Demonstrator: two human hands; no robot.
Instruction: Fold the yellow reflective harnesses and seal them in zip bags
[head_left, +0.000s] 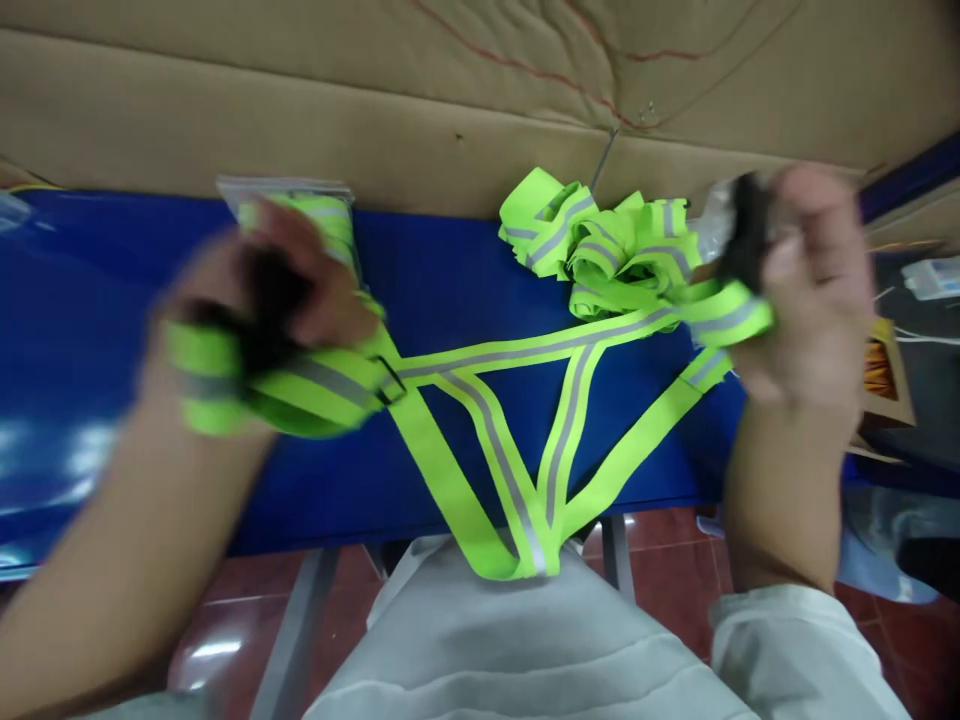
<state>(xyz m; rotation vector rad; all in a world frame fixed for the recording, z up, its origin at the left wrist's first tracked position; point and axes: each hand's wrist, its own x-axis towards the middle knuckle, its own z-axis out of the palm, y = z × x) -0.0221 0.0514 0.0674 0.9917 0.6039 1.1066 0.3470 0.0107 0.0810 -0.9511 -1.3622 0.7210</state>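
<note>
A neon-yellow reflective harness (pixel 517 352) with grey stripes stretches between my two hands. Its V-shaped straps hang over the table's front edge toward my lap. My left hand (pixel 300 270), blurred, is closed around one end with a black buckle piece (pixel 274 295); a strap loop with a small black slider (pixel 390 382) hangs beside it. On the other side, my right hand (pixel 814 270) pinches a black buckle piece (pixel 746 225) at the opposite end. The exact shape of both buckle pieces is lost in the blur.
Behind the harness a heap of similar reflective straps (pixel 600 240) lies on the blue table (pixel 442 270). A clear bag (pixel 330 205) with folded neon straps sits behind my left hand. Brown cardboard (pixel 300 110) lines the back, with a red wire (pixel 525 70) across it.
</note>
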